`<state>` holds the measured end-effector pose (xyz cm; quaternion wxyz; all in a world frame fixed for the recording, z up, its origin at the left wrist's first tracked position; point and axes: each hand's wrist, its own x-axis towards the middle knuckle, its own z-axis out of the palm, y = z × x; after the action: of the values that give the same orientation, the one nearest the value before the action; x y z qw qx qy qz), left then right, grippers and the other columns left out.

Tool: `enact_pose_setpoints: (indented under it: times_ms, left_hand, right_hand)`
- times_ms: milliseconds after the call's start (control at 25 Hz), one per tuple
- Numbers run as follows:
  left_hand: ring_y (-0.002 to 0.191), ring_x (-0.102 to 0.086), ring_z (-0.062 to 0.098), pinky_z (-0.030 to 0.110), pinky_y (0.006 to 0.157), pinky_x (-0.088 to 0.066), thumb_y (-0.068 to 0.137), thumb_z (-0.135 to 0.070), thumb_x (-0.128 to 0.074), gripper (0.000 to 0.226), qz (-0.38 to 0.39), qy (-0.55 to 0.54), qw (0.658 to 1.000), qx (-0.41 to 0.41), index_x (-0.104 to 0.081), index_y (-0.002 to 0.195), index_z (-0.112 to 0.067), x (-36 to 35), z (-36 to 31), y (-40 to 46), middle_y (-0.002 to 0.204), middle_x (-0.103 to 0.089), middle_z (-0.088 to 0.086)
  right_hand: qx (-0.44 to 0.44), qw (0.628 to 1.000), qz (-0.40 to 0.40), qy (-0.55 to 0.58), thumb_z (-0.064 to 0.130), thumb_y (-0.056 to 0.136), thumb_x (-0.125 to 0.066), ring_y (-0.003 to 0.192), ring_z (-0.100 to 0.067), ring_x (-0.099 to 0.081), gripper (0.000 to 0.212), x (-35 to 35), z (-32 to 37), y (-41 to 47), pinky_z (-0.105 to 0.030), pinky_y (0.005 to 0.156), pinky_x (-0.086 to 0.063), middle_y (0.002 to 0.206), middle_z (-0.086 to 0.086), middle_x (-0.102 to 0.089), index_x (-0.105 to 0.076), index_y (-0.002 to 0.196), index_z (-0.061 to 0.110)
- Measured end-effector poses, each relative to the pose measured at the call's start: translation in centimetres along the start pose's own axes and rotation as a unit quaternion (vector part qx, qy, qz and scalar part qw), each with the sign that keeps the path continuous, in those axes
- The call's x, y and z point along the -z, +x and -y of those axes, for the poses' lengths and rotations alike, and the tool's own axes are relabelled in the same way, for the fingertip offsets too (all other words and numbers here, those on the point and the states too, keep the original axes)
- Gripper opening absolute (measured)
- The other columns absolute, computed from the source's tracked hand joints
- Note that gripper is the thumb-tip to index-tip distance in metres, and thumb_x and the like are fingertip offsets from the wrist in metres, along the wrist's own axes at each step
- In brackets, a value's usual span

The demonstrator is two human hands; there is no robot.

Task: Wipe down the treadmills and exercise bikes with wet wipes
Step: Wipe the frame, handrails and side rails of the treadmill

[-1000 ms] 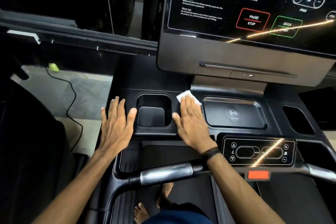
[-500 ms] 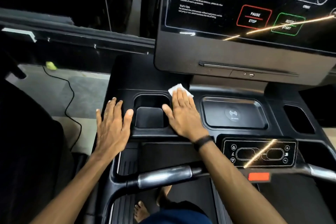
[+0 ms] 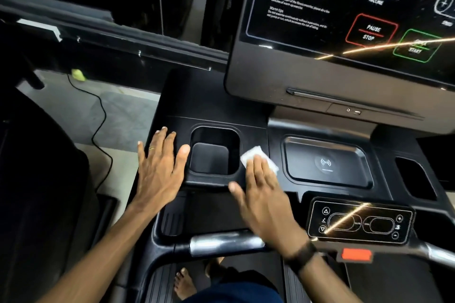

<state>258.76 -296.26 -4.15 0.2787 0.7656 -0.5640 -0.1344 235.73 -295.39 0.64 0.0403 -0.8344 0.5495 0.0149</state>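
Observation:
I stand at a black treadmill console tray (image 3: pixel 211 106). A white wet wipe (image 3: pixel 254 154) lies on the strip between the square cup holder (image 3: pixel 214 150) and the wireless charging pad (image 3: pixel 325 162). My right hand (image 3: pixel 264 194) presses the wipe flat with straight fingers, and most of the wipe is hidden under the fingertips. To the left of the cup holder, my left hand (image 3: pixel 160 172) rests flat on the tray, fingers spread, thumb at the holder's rim.
The big display (image 3: pixel 344 19) with pause and start buttons rises behind the tray. A small control panel (image 3: pixel 359 221) sits at the right, a metal handlebar (image 3: pixel 221 243) crosses below. A second recess (image 3: pixel 413 177) is far right. A cable (image 3: pixel 101 115) runs over the floor at left.
My right hand first slid the wipe left and away toward the cup holder's back corner, then drew it back toward me and to the right. The left hand stayed flat in place.

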Motion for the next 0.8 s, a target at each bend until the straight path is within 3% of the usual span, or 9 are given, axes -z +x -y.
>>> enact_pose_setpoints:
  times_ms: [80,160,200,280,400,480,560,680,800]
  left_hand:
    - [0.152,-0.016,0.018,0.049,0.124,0.002,0.093,-0.065,-0.006,0.086,0.001,-0.001,1.0,0.001,-0.039,0.15,-0.01,0.0,-0.1,0.0,0.163,-0.026,0.006]
    - [0.152,-0.016,0.018,0.05,0.123,0.003,0.092,-0.066,-0.004,0.087,0.006,-0.005,1.0,0.005,-0.038,0.15,-0.011,0.0,-0.2,-0.1,0.163,-0.026,0.006]
    - [0.152,-0.016,0.017,0.05,0.123,0.004,0.092,-0.067,-0.004,0.088,0.006,-0.008,1.0,0.006,-0.038,0.151,-0.011,0.2,-0.3,-0.2,0.163,-0.025,0.005]
    - [0.152,-0.015,0.017,0.05,0.123,0.004,0.091,-0.067,-0.002,0.088,0.005,-0.01,1.0,0.009,-0.038,0.151,-0.012,0.5,-0.4,-0.2,0.163,-0.025,0.005]
    - [0.152,-0.015,0.016,0.048,0.123,0.006,0.091,-0.066,-0.002,0.088,0.005,-0.008,1.0,0.008,-0.037,0.151,-0.013,0.6,-0.5,-0.1,0.164,-0.024,0.004]
    - [0.152,-0.017,0.016,0.048,0.123,0.005,0.091,-0.065,-0.003,0.087,0.001,-0.005,1.0,0.008,-0.038,0.151,-0.013,0.5,-0.4,0.0,0.163,-0.025,0.004]
    - [0.151,-0.018,0.017,0.048,0.123,0.004,0.092,-0.065,-0.004,0.086,-0.001,-0.003,1.0,0.007,-0.039,0.15,-0.012,0.3,-0.4,0.0,0.163,-0.026,0.005]
    - [0.152,-0.017,0.017,0.049,0.123,0.004,0.092,-0.065,-0.004,0.086,0.0,-0.002,1.0,0.004,-0.039,0.15,-0.011,0.3,-0.4,0.0,0.163,-0.026,0.005]
    - [0.152,-0.016,0.016,0.048,0.123,0.005,0.092,-0.066,-0.003,0.087,0.002,-0.009,1.0,0.005,-0.038,0.151,-0.012,0.3,-0.3,0.0,0.163,-0.024,0.004]
  right_hand:
    - [-0.021,1.0,0.013,0.014,0.06,0.101,-0.003,0.151,-0.04,-0.016,0.089,0.8,-0.7,5.7,-0.049,0.123,-0.018,0.159,-0.03,-0.021,-0.023,0.152,-0.01]
    - [-0.06,0.996,0.068,0.012,0.056,0.103,-0.007,0.153,-0.034,0.001,0.081,1.9,-1.1,10.7,-0.04,0.125,0.0,0.164,-0.026,-0.005,-0.008,0.155,-0.006]
    - [-0.063,0.994,0.09,0.009,0.053,0.105,-0.012,0.154,-0.032,0.003,0.077,2.3,-1.0,11.9,-0.037,0.124,0.003,0.165,-0.024,-0.003,-0.006,0.155,-0.005]
    - [-0.033,0.996,0.077,0.009,0.053,0.105,-0.011,0.154,-0.031,0.001,0.077,2.2,-0.4,11.6,-0.037,0.125,0.0,0.165,-0.023,-0.006,-0.009,0.156,-0.005]
    - [0.014,0.999,-0.001,0.038,0.06,0.101,0.004,0.153,-0.034,-0.011,0.088,1.3,1.0,4.3,-0.043,0.125,-0.015,0.162,-0.024,-0.018,-0.021,0.154,-0.007]
    - [0.028,0.998,0.041,0.042,0.059,0.102,0.001,0.154,-0.03,-0.003,0.082,0.5,1.7,-0.6,-0.041,0.125,-0.012,0.165,-0.018,-0.005,-0.011,0.157,-0.001]
    - [0.012,0.999,0.034,0.033,0.059,0.103,-0.003,0.153,-0.028,-0.009,0.08,0.9,1.9,-2.5,-0.042,0.123,-0.016,0.164,-0.017,-0.009,-0.015,0.156,0.001]
    - [-0.002,0.999,0.014,0.04,0.06,0.102,-0.001,0.152,-0.032,-0.017,0.085,0.5,1.3,0.9,-0.04,0.124,-0.017,0.161,-0.021,-0.023,-0.027,0.153,-0.003]
    - [-0.013,0.999,0.026,0.038,0.06,0.099,0.003,0.154,-0.032,-0.008,0.088,1.0,0.0,8.4,-0.04,0.125,-0.008,0.164,-0.022,-0.015,-0.018,0.155,-0.004]
